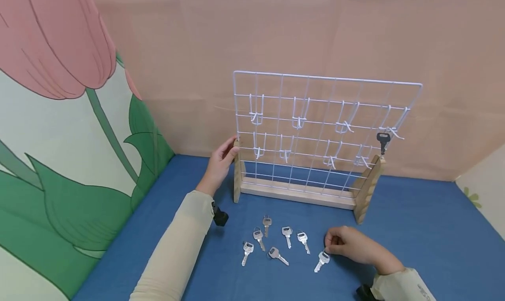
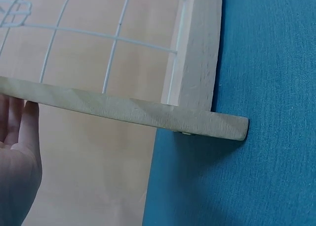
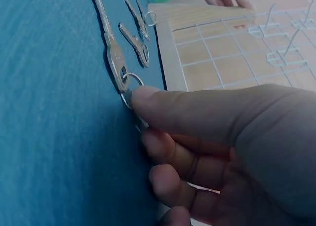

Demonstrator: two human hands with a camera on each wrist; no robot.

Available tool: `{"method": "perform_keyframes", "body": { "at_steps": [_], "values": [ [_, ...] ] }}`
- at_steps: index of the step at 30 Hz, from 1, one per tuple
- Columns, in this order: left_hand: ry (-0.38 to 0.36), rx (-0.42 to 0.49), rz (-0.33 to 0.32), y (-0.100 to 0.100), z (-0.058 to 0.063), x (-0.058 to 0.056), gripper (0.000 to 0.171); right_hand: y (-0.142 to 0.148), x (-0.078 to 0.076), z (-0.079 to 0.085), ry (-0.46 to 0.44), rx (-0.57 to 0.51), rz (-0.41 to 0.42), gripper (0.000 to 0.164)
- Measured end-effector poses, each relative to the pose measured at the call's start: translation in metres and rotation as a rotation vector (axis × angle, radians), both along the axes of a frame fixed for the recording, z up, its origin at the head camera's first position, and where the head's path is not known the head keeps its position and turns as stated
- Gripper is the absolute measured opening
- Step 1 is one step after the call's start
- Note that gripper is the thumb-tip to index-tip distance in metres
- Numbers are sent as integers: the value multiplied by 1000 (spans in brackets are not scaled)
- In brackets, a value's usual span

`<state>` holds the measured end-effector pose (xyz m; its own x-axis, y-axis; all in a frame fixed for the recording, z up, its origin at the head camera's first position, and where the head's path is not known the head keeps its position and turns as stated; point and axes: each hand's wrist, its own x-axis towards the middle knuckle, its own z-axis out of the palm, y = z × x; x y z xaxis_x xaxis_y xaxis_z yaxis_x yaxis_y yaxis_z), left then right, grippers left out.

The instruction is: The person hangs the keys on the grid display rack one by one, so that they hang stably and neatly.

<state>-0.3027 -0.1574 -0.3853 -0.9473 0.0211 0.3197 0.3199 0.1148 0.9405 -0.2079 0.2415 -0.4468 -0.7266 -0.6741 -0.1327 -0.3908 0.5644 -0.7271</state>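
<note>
My left hand (image 1: 219,164) holds the upper end of the left wooden side post (image 1: 237,174) of a white wire key rack (image 1: 311,117); in the left wrist view, its fingers meet the post's edge. Low on the right, my right hand (image 1: 351,247) pinches the small ring of a silver key (image 1: 322,261) between thumb and fingertips. That key (image 3: 116,63) points away from the hand, along the blue cloth. Several other silver keys (image 1: 287,236) with rings lie in front of the rack. One black-headed key (image 1: 383,141) hangs from the upper right hook.
White wire hooks (image 1: 299,121) in two rows stick out from the rack toward me. Its wooden base bar (image 1: 296,194) stands on the blue cloth (image 1: 426,231). Behind rises a tan backdrop (image 1: 177,51), with a painted tulip panel (image 1: 59,38) at the left.
</note>
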Motion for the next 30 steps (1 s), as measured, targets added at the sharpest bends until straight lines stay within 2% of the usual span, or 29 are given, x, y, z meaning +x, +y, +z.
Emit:
{"method": "perform_keyframes", "body": {
  "at_steps": [5, 9, 12, 17, 19, 21, 24, 28, 30],
  "values": [
    [-10, -10, -4, 3, -3, 0, 52, 1, 6, 5, 24, 7, -8, 13],
    [-23, -31, 7, 5, -5, 2, 52, -1, 13, 16, 97, -13, -37, 13],
    [-39, -40, 25, 4, -2, 3, 52, -4, 16, 26, 182, -58, -101, 11],
    [-72, -46, 46, 1, 9, 7, 53, -13, 21, 42, 347, -224, -199, 5],
    [-84, -49, 46, 3, 16, 13, 54, -15, 25, 50, 375, -324, -239, 3],
    [-92, -39, 44, 6, 20, 18, 53, -15, 29, 58, 396, -432, -283, 8],
    [-102, -33, 42, 11, 25, 22, 53, -12, 32, 72, 437, -554, -380, 12],
    [-105, -31, 52, 10, 26, 25, 54, -10, 27, 89, 538, -610, -526, 8],
    [-105, -31, 48, 11, 27, 26, 54, -8, 23, 93, 560, -621, -605, 4]
  ]
}}
